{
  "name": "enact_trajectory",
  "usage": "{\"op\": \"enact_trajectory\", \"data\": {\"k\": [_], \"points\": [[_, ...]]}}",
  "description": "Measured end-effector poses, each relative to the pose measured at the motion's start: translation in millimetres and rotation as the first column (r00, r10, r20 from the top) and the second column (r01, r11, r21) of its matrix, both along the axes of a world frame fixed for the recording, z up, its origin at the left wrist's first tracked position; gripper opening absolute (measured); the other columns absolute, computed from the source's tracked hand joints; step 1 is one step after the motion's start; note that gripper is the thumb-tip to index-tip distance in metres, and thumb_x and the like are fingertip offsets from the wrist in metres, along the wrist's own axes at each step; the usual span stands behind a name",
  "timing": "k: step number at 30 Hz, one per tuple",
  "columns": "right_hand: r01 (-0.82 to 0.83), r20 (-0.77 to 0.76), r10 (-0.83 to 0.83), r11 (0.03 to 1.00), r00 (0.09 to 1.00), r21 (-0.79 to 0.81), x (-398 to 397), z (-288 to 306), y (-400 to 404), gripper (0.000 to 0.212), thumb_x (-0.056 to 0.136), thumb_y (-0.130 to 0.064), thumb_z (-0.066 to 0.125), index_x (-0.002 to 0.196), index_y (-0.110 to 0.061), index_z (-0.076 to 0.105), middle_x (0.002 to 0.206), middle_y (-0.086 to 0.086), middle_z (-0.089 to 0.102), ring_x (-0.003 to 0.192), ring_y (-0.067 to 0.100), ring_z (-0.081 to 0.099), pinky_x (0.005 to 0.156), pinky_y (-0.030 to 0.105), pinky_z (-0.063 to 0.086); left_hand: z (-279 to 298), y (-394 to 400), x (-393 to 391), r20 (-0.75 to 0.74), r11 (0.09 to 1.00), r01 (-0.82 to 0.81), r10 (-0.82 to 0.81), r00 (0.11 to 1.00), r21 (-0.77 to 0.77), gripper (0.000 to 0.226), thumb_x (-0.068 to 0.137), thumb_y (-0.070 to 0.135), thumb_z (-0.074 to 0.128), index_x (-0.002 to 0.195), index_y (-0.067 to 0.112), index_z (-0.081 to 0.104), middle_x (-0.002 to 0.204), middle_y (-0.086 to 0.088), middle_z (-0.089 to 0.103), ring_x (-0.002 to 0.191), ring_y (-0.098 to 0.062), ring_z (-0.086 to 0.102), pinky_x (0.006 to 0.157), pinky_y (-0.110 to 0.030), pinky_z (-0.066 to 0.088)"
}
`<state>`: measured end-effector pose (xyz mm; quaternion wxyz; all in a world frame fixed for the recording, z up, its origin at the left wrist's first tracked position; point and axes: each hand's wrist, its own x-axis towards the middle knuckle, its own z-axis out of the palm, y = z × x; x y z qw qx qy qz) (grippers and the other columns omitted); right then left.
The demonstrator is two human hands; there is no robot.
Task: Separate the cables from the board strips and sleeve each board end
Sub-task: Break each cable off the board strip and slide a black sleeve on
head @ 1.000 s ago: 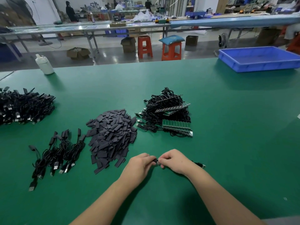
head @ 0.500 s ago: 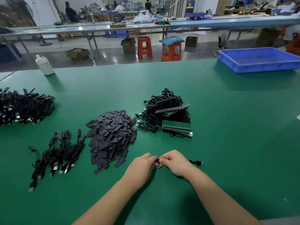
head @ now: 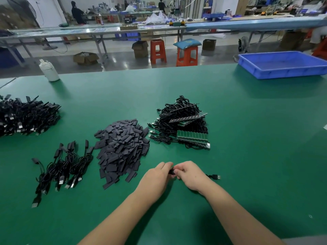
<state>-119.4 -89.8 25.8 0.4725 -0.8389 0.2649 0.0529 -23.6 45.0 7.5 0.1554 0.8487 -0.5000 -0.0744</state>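
- Both hands meet low on the green table (head: 230,121), knuckles up. The left hand (head: 155,175) and the right hand (head: 190,175) each pinch one end of a small black piece (head: 171,172) between them, likely a sleeve going over a board end.
- The fingertips are curled under, so how far the sleeve is on cannot be told.
- The held piece lies with its long axis left to right. Its cable (head: 209,176) trails out past the right wrist, and the USB plug (head: 217,177) points right, flat on the table.
- Supplies sit within easy reach, probably on purpose: the sleeve pile (head: 122,147) just ahead on the left, the cables still on board strips (head: 185,126) ahead on the right.
- Sleeved cables (head: 62,165) lie to the left, well apart from the unworked pile.
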Motion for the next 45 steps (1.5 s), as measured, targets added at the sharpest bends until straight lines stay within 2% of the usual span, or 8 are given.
{"op": "enact_trajectory", "data": {"k": [8,21,24,29,32,37,41,45], "points": [[0.051,0.165,-0.096,0.964,0.982,0.262,-1.7,2.7,-9.7,0.029,0.101,-0.004,0.048,0.104,-0.023,0.071,0.089,0.002,0.078,0.083,0.014,0.063,0.093,0.041,0.051,10.8,-2.8,-0.1,-0.333,0.88,-0.251,0.114,0.936,-0.403,0.056,0.092,0.013,0.065,0.143,0.022,0.044,0.112,0.007,0.06,0.084,-0.004,0.059,0.084,-0.02,0.046],[-0.054,0.174,0.018,0.977,0.985,0.205,-3.8,5.6,-3.2,0.015,0.102,-0.016,0.052,0.106,-0.025,0.064,0.084,-0.003,0.077,0.071,0.008,0.064,0.089,0.046,0.053,17.5,0.7,11.2,-0.386,0.864,-0.274,0.102,0.917,-0.422,0.024,0.086,0.02,0.073,0.11,0.025,0.073,0.085,0.02,0.067,0.083,0.005,0.061,0.077,-0.011,0.044],[0.029,0.252,-0.094,0.968,0.963,0.251,2.5,13.2,-0.3,0.011,0.103,-0.017,0.05,0.102,-0.017,0.061,0.086,0.001,0.077,0.077,0.015,0.07,0.089,0.047,0.053,20.5,1.2,6.9,-0.646,0.809,-0.424,0.073,0.759,-0.407,0.034,0.092,0.026,0.067,0.125,0.028,0.062,0.095,0.015,0.072,0.088,0.001,0.065,0.081,-0.014,0.049],[0.197,0.366,-0.479,0.78,0.798,0.593,19.3,38.1,5.8,0.012,0.106,-0.018,0.044,0.1,-0.011,0.051,0.098,0.006,0.077,0.086,0.022,0.075,0.08,0.03,0.059,17.4,3.7,-15.5,-0.958,0.854,-0.461,-0.136,0.252,-0.242,0.029,0.095,0.026,0.059,0.111,0.003,0.068,0.105,-0.011,0.072,0.092,-0.02,0.066,0.085,-0.029,0.053],[0.173,0.392,-0.493,0.765,0.777,0.62,26.2,46.3,15.1,0.011,0.106,-0.015,0.043,0.1,-0.01,0.051,0.101,0.011,0.076,0.089,0.022,0.075,0.08,0.026,0.057,19.0,8.6,-16.6,-0.962,0.852,-0.46,-0.162,0.22,-0.248,0.024,0.092,0.018,0.064,0.102,-0.004,0.067,0.096,-0.024,0.069,0.088,-0.028,0.063,0.093,-0.045,0.054],[0.132,0.404,-0.428,0.801,0.809,0.584,34.6,46.9,26.8,0.011,0.105,-0.019,0.046,0.1,-0.011,0.051,0.098,0.006,0.077,0.092,0.02,0.074,0.082,0.036,0.056,26.5,21.7,-11.7,-0.962,0.838,-0.473,-0.243,0.124,-0.272,0.026,0.088,0.028,0.068,0.1,0.005,0.067,0.084,-0.008,0.066,0.071,-0.015,0.059,0.065,-0.026,0.045],[0.114,0.405,-0.417,0.797,0.814,0.592,46.7,43.7,34.1,0.019,0.104,-0.022,0.048,0.109,-0.003,0.051,0.097,0.005,0.078,0.092,0.02,0.074,0.084,0.027,0.058,29.1,34.0,-3.3,-0.964,0.793,-0.552,-0.25,0.091,-0.258,0.025,0.094,0.027,0.058,0.095,0.003,0.066,0.1,-0.02,0.07,0.09,-0.026,0.065,0.076,-0.03,0.046],[0.156,0.336,-0.224,0.963,0.915,0.219,44.9,28.0,30.1,0.036,0.102,-0.038,0.049,0.131,-0.018,0.05,0.12,-0.006,0.07,0.109,0.008,0.064,0.102,0.031,0.045,41.1,52.2,18.4,-0.974,0.733,-0.644,-0.201,0.1,-0.218,0.022,0.097,0.025,0.052,0.096,0.004,0.06,0.086,-0.018,0.067,0.075,-0.026,0.068,0.059,-0.028,0.052]]}}
